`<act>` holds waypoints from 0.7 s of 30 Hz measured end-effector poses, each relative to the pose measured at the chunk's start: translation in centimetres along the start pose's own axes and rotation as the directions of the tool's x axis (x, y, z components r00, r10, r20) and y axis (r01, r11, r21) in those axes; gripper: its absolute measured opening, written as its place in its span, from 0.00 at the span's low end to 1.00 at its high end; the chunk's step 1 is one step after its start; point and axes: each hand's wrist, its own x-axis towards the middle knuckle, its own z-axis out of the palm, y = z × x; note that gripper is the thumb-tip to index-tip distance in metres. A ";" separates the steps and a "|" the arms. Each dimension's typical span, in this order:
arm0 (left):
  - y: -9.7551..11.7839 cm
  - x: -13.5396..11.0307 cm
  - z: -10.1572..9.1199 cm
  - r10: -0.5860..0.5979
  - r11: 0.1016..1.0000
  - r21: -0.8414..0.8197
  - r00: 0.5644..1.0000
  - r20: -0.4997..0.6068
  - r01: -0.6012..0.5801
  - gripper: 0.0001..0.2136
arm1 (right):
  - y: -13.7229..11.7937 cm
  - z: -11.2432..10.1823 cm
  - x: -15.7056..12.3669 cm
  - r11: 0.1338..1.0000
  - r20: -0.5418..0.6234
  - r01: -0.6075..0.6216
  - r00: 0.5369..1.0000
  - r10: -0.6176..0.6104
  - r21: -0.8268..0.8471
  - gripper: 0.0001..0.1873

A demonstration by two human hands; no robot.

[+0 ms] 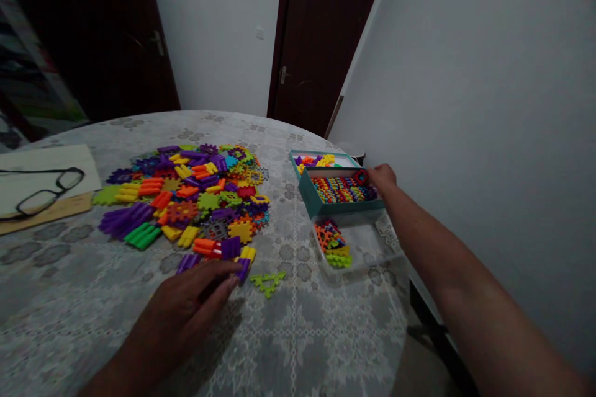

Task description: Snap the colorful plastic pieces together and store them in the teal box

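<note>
My left hand [195,298] is closed at the near edge of the block pile, its thumb and fingertips on a purple and yellow plastic building block [244,260]. A lime green triangular piece [268,283] lies just right of it. Across the table my right hand [383,176] is curled at the right end of a teal box [310,195]. Rows of multicoloured interlocking pieces [339,190] fill this box. A dark round piece with red [361,177] sits beside that hand. Its fingertips are mostly hidden, so what they grip cannot be made out.
A large heap of plastic building pieces [186,192] covers the table's middle left. Behind the teal box lies a shallow lid [294,161] holding more pieces; in front stands a clear plastic tub [367,242]. Eyeglasses [40,198] rest on papers at left. A wall [488,105] rises at right.
</note>
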 end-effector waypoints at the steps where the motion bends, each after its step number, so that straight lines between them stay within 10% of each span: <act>1: 0.0 0.1 0.0 -0.002 1.000 0.009 1.000 -0.002 0.002 0.17 | -0.3 -0.6 -0.6 1.000 -0.035 0.007 0.999 -0.006 0.015 0.19; 6: -1.2 0.0 0.0 0.022 0.991 0.135 0.995 -0.096 -0.009 0.18 | -3.1 -3.2 -9.2 0.922 -0.178 0.308 0.946 -0.271 0.232 0.15; 12: -4.0 -0.5 0.7 0.080 0.968 0.246 0.992 -0.095 -0.055 0.12 | -7.7 -3.5 -27.2 0.434 -0.004 0.738 0.509 -0.861 0.517 0.09; 15: -4.7 -0.5 1.1 0.085 0.958 0.282 0.992 -0.096 -0.055 0.11 | -9.9 -2.4 -32.0 0.457 0.274 0.752 0.368 -0.889 0.475 0.14; 21: -4.8 -0.5 1.0 0.008 0.941 0.337 0.990 -0.144 0.041 0.10 | -10.9 1.7 -32.9 0.603 0.256 0.677 0.549 -0.795 0.422 0.14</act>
